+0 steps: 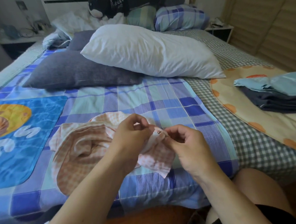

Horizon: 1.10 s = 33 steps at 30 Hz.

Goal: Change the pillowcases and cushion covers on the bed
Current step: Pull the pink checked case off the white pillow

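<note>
While both of your hands are bunched at the lower middle of the head view, treat the small metal zipper pull as the whole job for now. Your left hand pinches the pale edge of the peach gingham pillowcase just left of the pull, and your right hand has its fingertips curled onto the fabric just right of it; both grips are clamped on the cloth, not apart. I cannot tell whether the zipper is being opened or closed, nor which finger actually has the tab.

Judging from the task, the cover needs its mouth fully open before the bare white pillow, lying across the upper middle of the frame, can go in. Keep the seam taut between your two hands so the teeth lie straight, and draw the tab along the seam line rather than upward, since this thin weave looks likely to catch in the slider.

The rest of the pillowcase lies crumpled on the blue plaid quilt at lower left of your hands; shake it flat before stuffing. Two grey cushions wait at upper left, touching the pillow, and folded covers are stacked at the right edge.
</note>
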{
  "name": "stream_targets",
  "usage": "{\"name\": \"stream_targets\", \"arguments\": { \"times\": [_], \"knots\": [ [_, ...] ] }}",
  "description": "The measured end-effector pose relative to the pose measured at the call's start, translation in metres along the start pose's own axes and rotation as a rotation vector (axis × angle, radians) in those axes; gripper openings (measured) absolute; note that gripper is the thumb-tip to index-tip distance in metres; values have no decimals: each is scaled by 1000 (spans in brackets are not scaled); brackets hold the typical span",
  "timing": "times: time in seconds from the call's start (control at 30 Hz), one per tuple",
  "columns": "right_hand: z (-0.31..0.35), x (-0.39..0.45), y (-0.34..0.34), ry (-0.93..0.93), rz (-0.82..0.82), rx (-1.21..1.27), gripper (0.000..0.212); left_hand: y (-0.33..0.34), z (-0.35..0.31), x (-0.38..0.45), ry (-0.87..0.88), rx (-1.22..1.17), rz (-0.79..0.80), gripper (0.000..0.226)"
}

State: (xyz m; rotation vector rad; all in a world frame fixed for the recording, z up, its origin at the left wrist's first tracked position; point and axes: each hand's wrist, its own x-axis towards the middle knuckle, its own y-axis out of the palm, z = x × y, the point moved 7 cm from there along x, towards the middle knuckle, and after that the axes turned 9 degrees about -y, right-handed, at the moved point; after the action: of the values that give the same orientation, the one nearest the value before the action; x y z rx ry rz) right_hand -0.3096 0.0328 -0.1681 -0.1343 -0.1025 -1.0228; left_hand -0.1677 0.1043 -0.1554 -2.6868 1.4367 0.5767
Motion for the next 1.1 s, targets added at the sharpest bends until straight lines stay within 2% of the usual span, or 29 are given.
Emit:
{"name": "stream_targets", "arguments": {
  "times": [0.1,0.2,0.27,0.3,0.37,0.47,0.57,0.63,0.73,0.8,0.9,0.97,1.1],
  "knots": [
    [1,-1,0,-4,17,14,1,5,3,3,-47,-67,95,27],
    [3,-3,0,-9,14,21,8,7,3,1,-66,-104,175,17],
    [3,-4,-1,-3,10,8,4,9,0,-3,-13,-64,217,9],
    [4,-4,-2,-5,6,-4,5,9,-1,-6,33,-13,231,12],
    [6,-4,-4,-16,0,-43,8,9,-8,-15,188,185,220,20],
    [10,-5,-3,-23,30,-50,9,5,-24,-34,521,611,24,19],
    [12,-7,2,-5,77,12,8,5,-36,-55,865,906,-147,7],
    [15,-7,5,-26,91,7,10,6,-36,-59,970,1070,-225,11],
    [23,-9,10,-98,142,-13,16,1,-39,-55,856,1050,-247,12],
    [27,-10,12,-145,155,-38,14,-5,-39,-52,655,896,-206,3],
    [28,-11,11,-183,133,-81,10,-9,-33,-45,417,812,-151,10],
    [27,-13,11,-206,135,-118,7,-8,-32,-42,368,830,-141,13],
    [32,-14,11,-329,174,-245,16,-5,-26,-40,297,843,-150,11]
  ]
}}
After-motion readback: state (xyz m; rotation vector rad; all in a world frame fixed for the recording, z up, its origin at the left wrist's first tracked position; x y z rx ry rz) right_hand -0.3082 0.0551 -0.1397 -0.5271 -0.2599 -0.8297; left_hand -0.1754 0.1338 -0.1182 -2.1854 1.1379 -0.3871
